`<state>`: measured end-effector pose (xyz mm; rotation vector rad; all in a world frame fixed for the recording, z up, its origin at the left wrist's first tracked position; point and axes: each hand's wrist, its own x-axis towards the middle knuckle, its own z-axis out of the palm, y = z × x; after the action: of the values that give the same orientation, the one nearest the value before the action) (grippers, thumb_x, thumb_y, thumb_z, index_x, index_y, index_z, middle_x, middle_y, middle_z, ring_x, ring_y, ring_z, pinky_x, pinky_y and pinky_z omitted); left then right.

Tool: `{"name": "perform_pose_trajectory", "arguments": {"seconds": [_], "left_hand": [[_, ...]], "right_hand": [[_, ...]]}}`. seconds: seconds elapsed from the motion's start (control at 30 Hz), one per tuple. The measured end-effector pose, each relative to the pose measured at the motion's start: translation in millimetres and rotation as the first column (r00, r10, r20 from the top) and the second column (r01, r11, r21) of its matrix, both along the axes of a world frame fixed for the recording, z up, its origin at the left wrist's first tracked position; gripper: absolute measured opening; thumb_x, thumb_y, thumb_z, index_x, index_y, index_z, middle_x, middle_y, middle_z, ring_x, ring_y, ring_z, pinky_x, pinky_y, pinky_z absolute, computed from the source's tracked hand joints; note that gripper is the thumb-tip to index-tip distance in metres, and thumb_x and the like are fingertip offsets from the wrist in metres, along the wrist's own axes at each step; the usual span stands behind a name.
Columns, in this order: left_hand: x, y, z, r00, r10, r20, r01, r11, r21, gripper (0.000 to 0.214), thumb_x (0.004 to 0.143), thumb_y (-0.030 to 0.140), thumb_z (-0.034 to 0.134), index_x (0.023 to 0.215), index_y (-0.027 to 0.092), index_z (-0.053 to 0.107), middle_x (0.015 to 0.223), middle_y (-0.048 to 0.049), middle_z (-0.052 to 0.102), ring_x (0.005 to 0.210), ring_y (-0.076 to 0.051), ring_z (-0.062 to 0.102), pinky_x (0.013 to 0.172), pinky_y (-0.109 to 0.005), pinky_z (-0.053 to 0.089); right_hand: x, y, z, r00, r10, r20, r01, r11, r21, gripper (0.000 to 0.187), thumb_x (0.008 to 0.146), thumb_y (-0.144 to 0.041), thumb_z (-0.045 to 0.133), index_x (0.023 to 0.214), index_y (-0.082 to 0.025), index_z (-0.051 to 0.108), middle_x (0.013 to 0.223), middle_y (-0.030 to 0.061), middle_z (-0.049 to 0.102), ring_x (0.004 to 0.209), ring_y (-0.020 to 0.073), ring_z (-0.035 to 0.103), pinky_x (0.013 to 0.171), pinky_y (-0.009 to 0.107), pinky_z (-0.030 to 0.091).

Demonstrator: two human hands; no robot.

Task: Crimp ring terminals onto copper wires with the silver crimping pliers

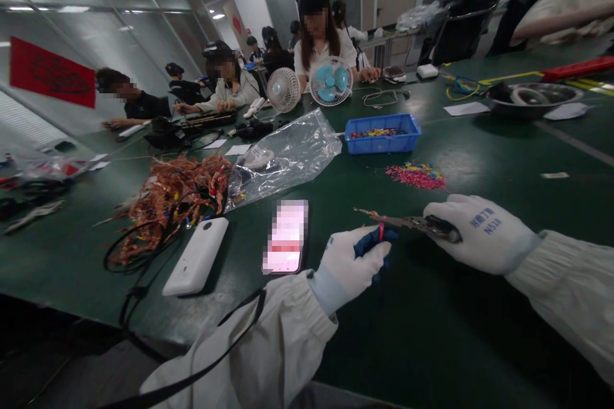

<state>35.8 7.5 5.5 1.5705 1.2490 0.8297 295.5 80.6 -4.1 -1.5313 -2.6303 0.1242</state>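
Note:
My right hand (480, 233), in a white glove, is closed round the handles of a pair of pliers (407, 222) whose thin jaws point left. My left hand (352, 262), gloved white with blue fingertips, pinches a small red piece (380, 231) right under the pliers. Both hands hover over the dark green table (432, 332). A little heap of pink, yellow and blue bits (416, 176) lies just beyond the pliers. Behind it stands a blue tray (384, 134) holding more coloured bits.
A phone (286, 236) and a white power bank (196, 255) lie left of my hands. Further left are a tangle of copper wire (175, 195) and a clear plastic bag (288, 153). Two small fans (307, 86), a metal bowl (532, 99) and several seated people are beyond.

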Motion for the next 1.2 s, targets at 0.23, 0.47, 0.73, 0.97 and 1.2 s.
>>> {"name": "perform_pose_trajectory", "arguments": {"seconds": [0.23, 0.47, 0.73, 0.97, 1.2], "left_hand": [[0, -2, 2.4, 1.0, -0.011, -0.021, 0.013, 0.998, 0.062, 0.028, 0.1, 0.04, 0.06, 0.1, 0.017, 0.077, 0.082, -0.004, 0.071, 0.074, -0.019, 0.069, 0.069, -0.029, 0.056], [1, 0, -1.6, 0.995, 0.061, 0.085, -0.058, 0.998, -0.034, 0.029, 0.098, 0.044, 0.062, 0.091, 0.017, 0.072, 0.079, -0.0038, 0.067, 0.072, -0.019, 0.068, 0.069, -0.031, 0.056], [2, 0, -1.2, 0.974, 0.106, 0.201, -0.067, 0.979, -0.19, 0.032, 0.096, 0.047, 0.067, 0.098, 0.016, 0.071, 0.083, -0.0043, 0.07, 0.07, -0.016, 0.067, 0.065, -0.029, 0.057], [5, 0, -2.3, 0.966, 0.172, 0.193, -0.125, 0.964, -0.234, 0.031, 0.096, 0.046, 0.067, 0.09, 0.016, 0.069, 0.074, -0.0007, 0.067, 0.061, -0.015, 0.065, 0.059, -0.028, 0.055], [6, -3, 0.6, 0.974, 0.183, 0.136, -0.148, 0.961, -0.234, 0.028, 0.096, 0.043, 0.068, 0.093, 0.016, 0.073, 0.078, -0.0023, 0.069, 0.068, -0.017, 0.068, 0.067, -0.031, 0.058]], "right_hand": [[12, -6, -19.7, 0.994, 0.061, -0.096, -0.037, 0.973, 0.229, 0.023, 0.085, -0.034, 0.055, 0.101, -0.026, 0.07, 0.09, 0.0059, 0.071, 0.083, 0.0234, 0.061, 0.076, 0.04, 0.042], [4, -9, -43.7, 0.998, 0.0, -0.07, 0.03, 0.905, 0.424, 0.046, 0.086, -0.033, 0.053, 0.131, -0.024, 0.062, 0.115, 0.0116, 0.071, 0.101, 0.0304, 0.059, 0.085, 0.046, 0.043], [-10, -18, -40.3, 0.996, -0.088, 0.008, 0.078, 0.92, 0.383, 0.058, 0.087, -0.036, 0.052, 0.142, -0.022, 0.057, 0.125, 0.0149, 0.069, 0.107, 0.0336, 0.058, 0.089, 0.051, 0.046], [-24, -23, -21.3, 0.985, -0.118, 0.125, 0.067, 0.935, 0.35, 0.039, 0.087, -0.037, 0.054, 0.12, -0.02, 0.067, 0.108, 0.0144, 0.07, 0.098, 0.0323, 0.058, 0.081, 0.047, 0.043], [-27, -19, -14.6, 0.968, -0.135, 0.211, 0.071, 0.956, 0.284, 0.029, 0.086, -0.038, 0.056, 0.107, -0.021, 0.067, 0.097, 0.0134, 0.068, 0.093, 0.0316, 0.058, 0.073, 0.043, 0.037]]}}
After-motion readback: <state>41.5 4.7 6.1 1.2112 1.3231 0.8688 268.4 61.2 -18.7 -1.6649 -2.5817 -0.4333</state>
